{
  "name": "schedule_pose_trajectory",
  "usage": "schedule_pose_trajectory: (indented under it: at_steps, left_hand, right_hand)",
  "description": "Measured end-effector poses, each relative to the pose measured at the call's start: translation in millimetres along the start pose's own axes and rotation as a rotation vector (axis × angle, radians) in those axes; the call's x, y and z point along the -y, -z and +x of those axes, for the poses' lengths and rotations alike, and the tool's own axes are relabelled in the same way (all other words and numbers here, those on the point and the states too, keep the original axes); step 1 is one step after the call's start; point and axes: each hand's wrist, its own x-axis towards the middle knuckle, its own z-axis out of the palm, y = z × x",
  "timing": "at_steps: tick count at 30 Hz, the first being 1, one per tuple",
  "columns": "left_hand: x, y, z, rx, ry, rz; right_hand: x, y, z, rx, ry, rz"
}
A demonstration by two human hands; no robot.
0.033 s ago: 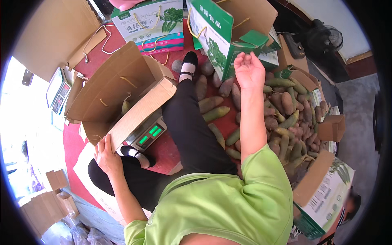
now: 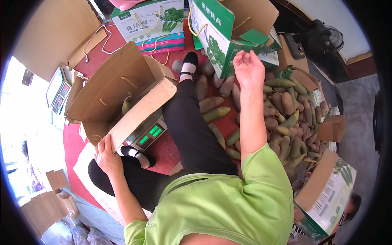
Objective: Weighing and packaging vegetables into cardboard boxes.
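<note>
My left hand [image 2: 108, 157] is closed on the near lower corner of an open brown cardboard box [image 2: 143, 108]. The box rests tilted over a digital scale [image 2: 149, 132] with a lit green display. Inside it lies a greenish radish [image 2: 125, 108], partly in shadow. My right hand [image 2: 250, 70] is raised, palm up, with its fingers loosely curled and nothing visible in it. Its fingertips are in front of a green and white carton [image 2: 212, 45] with rope handles; whether they touch it I cannot tell.
A heap of green radishes and reddish-brown tubers [image 2: 288, 110] covers the red mat [image 2: 98, 65] on the right. Another green and white carton [image 2: 326, 196] stands at the lower right, near a partly visible person. Flat printed cartons [image 2: 149, 20], a second scale [image 2: 59, 92] and a black fan [image 2: 324, 36] lie farther out.
The upper carton has shifted slightly up, and my right hand has risen a little with it. The lower right carton has moved slightly right and up. My left hand stays on the brown box.
</note>
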Motion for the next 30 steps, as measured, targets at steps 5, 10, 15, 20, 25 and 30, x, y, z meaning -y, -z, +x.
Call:
schedule_pose_trajectory:
  at_steps: [5, 10, 15, 20, 25, 30]
  left_hand:
    - [4, -2, -2, 0.008, 0.006, -0.003]
    - [5, -4, -2, 0.011, 0.010, 0.004]
    - [5, -8, 1, -0.013, -0.004, 0.001]
    - [3, -9, 2, -0.036, -0.035, 0.006]
    - [7, -11, 0, -0.042, -0.041, 0.010]
    - [14, -16, -1, -0.029, -0.095, 0.023]
  right_hand:
    - [-13, -21, 37, 0.085, -0.104, 0.088]
    - [-18, -39, 76, 0.052, -0.116, 0.237]
    - [-14, 12, 129, 0.049, -0.146, 0.265]
    - [-30, 105, 89, -0.113, -0.205, -0.399]
    - [-51, 198, -15, -0.283, -0.251, -0.918]
    - [-40, 306, -113, -0.276, -0.493, -1.430]
